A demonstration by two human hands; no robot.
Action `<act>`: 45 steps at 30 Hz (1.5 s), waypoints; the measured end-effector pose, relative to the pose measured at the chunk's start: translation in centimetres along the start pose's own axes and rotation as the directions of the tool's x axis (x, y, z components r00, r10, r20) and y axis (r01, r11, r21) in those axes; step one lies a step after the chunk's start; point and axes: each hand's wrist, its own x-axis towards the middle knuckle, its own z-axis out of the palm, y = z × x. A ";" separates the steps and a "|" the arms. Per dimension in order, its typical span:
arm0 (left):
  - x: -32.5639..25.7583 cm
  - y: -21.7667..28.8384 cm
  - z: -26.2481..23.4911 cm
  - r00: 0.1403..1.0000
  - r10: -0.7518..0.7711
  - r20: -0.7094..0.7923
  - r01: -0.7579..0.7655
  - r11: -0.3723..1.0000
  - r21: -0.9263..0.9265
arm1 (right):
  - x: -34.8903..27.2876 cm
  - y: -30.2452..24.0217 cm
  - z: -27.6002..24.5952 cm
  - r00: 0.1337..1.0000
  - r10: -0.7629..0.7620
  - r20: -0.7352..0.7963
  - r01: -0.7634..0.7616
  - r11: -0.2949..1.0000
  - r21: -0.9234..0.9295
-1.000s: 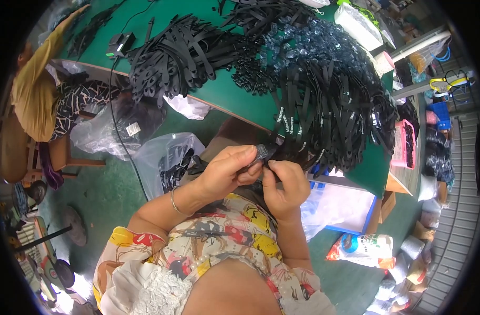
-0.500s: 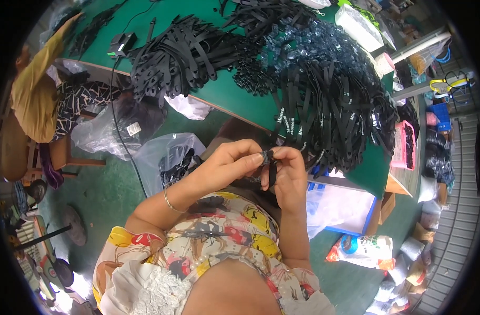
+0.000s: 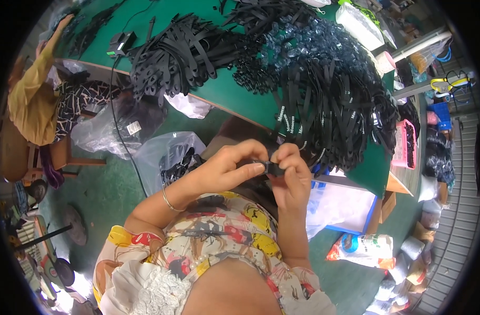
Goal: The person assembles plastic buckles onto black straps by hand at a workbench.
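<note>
In front of my chest, my left hand [image 3: 230,167] pinches a small dark buckle [image 3: 265,165] between thumb and fingers. My right hand [image 3: 292,173] is closed on a black strap [image 3: 275,169], right beside the buckle. The two hands nearly touch, and the fingers hide part of both pieces. Whether the strap runs through the buckle I cannot tell. On the green table beyond lie a heap of black straps [image 3: 324,118] with white print and a pile of clear bluish plastic pieces [image 3: 313,44].
Another bundle of black straps [image 3: 182,58] lies farther left, near a black box [image 3: 121,44] with a cable. A pink basket [image 3: 404,144] stands at the right. Clear bags [image 3: 166,152] sit below the table edge. At left, a person in a mustard sleeve [image 3: 35,105] reaches over the table.
The strap piece that hung below my right fingers is now drawn up level between both hands. My right fingers have curled and shifted slightly. The other person's arm has moved a little.
</note>
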 end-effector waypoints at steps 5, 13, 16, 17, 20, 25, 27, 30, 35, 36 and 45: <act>0.3 0.6 -0.5 0.950 -0.296 0.095 0.308 0.853 -0.422 | 0.4 0.3 -0.3 1.000 0.005 0.002 -0.004 0.969 -0.248; 0.1 0.0 -0.2 0.938 -0.308 0.157 0.338 0.718 -0.609 | 0.1 -0.6 0.3 0.994 0.007 0.113 0.059 0.815 -0.576; -0.2 -0.2 0.0 0.944 -0.285 0.168 0.321 0.669 -0.670 | 0.1 -0.7 1.0 0.998 0.001 0.061 0.029 0.871 -0.490; -0.3 -0.3 0.0 0.952 -0.263 0.157 0.297 0.659 -0.691 | 0.0 -0.7 1.0 0.998 -0.017 0.059 0.043 0.872 -0.488; -0.3 -0.6 0.0 0.948 -0.295 0.119 0.304 0.729 -0.614 | 0.0 -0.4 0.3 0.997 -0.041 0.067 0.072 0.823 -0.563; -0.2 -0.5 -0.2 0.943 -0.307 0.129 0.326 0.773 -0.544 | 1.2 -1.1 -0.1 0.967 -0.113 0.230 0.248 0.638 -0.729; -0.2 -0.6 -0.2 0.936 -0.325 0.133 0.342 0.755 -0.560 | 1.4 -1.4 0.2 0.948 -0.131 0.291 0.311 0.578 -0.755; -0.1 -0.9 0.1 0.927 -0.354 0.125 0.351 0.701 -0.621 | 1.5 -1.7 0.5 0.942 -0.112 0.316 0.327 0.513 -0.794; 0.1 -0.6 0.2 0.942 -0.335 -0.006 0.286 0.814 -0.506 | 0.8 -1.5 1.0 0.950 -0.296 0.102 0.235 0.459 -0.857; 0.0 -0.8 0.2 0.942 -0.334 -0.006 0.286 0.814 -0.505 | 0.5 -1.6 0.7 0.976 -0.215 0.041 0.151 0.526 -0.837; -0.5 -0.3 0.0 0.971 -0.206 0.123 0.184 0.968 0.171 | -0.8 -1.7 0.1 0.980 0.197 0.029 -0.123 0.713 -0.690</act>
